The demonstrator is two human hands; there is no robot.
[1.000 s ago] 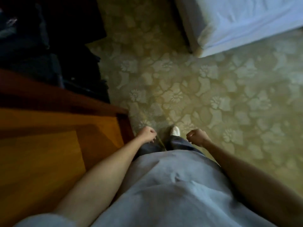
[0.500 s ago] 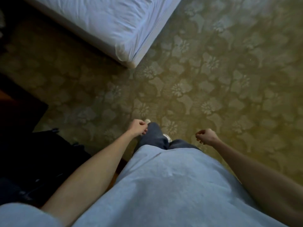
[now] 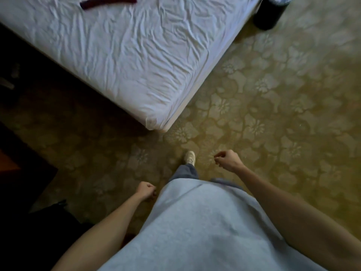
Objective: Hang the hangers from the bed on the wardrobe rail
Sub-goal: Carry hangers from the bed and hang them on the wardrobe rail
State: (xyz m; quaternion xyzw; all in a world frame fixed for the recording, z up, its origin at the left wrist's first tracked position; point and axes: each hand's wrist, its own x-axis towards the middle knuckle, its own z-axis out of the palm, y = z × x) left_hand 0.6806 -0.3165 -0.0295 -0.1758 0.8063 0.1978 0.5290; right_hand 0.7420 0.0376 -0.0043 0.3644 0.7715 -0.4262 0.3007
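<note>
Bedroom interior: bed (image 3: 125, 55) with a wrinkled white fitted sheet, corner toward the viewer; yellow floral-patterned carpet (image 3: 273, 106) covering the floor; dark cylindrical bin (image 3: 269, 14) beside the bed.

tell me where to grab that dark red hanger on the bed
Only part of the hanger shows, lying flat on the sheet at the frame's top edge; its hook is out of view. Probably pinch an arm from above, since flat leaves no room underneath.
</note>
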